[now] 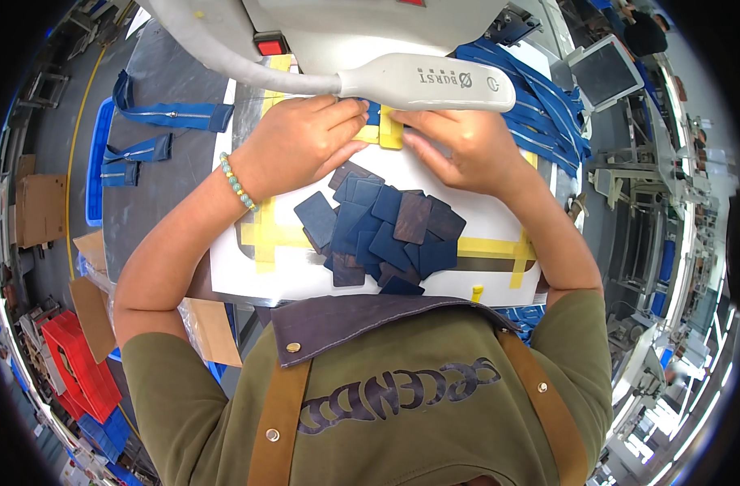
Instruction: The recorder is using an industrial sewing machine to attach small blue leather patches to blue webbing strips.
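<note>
My left hand [301,138] and my right hand [459,146] lie side by side on the white work surface [240,271], under a grey machine lamp arm [427,81]. Their fingertips press on a blue strap piece [373,113] beside a yellow tape guide [390,131]. A bead bracelet [239,183] circles my left wrist. Just below the hands lies a pile of several dark blue and brown square patches [386,235]. What sits under the palms is hidden.
A bundle of blue straps [548,105] hangs at the right of the machine. Two blue zippered pieces [172,115] lie on the grey table at left. Yellow tape strips [487,245] mark the white surface. Red crates [78,373] stand on the floor at lower left.
</note>
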`<state>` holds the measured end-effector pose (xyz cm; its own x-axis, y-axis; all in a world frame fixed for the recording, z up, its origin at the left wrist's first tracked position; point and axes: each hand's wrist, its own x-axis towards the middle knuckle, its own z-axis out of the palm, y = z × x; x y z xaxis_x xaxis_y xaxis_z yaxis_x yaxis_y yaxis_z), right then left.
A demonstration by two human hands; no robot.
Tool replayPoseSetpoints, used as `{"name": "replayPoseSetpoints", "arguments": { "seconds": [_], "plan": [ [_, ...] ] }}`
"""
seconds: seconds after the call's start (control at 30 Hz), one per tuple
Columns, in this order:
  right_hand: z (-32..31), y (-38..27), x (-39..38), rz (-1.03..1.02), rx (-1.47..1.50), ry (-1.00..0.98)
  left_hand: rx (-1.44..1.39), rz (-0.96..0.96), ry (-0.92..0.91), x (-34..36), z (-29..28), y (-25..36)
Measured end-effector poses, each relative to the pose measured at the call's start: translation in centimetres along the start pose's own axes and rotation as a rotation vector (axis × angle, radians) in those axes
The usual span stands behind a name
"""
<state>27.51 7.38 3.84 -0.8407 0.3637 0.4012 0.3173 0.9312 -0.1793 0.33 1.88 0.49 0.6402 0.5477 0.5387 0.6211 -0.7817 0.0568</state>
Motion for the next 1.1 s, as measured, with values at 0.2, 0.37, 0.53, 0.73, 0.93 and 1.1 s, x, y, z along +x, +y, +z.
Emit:
{"name": "replayPoseSetpoints", "arguments": {
  "seconds": [0.2, 0.37, 0.53, 0.73, 0.93, 1.1],
  "plan": [
    [3.6, 0.8, -0.6, -0.042, 0.186, 0.051, -0.037, -0.017, 0.041, -0.2, -0.4, 0.1],
    [3.2, 0.4, -0.6, -0.005, 0.14, -0.049, -0.023, -0.131, -0.029, -1.5, -2.1, 0.6],
    [3.0, 0.5, -0.7, 0.031, 0.173, -0.103, -0.096, -0.285, -0.028, -2.3, -2.7, 1.2],
    [3.1, 0.4, -0.4, 0.033, 0.221, -0.083, -0.331, -0.426, -0.113, -2.8, -2.4, 1.8],
    [3.2, 0.4, -0.3, 0.049, 0.265, -0.046, -0.381, -0.415, -0.224, -3.0, -1.8, 1.8],
    [2.9, -0.1, 0.3, 0.063, 0.277, -0.033, -0.292, -0.327, -0.24, -2.8, -1.3, 1.3]
  ]
}}
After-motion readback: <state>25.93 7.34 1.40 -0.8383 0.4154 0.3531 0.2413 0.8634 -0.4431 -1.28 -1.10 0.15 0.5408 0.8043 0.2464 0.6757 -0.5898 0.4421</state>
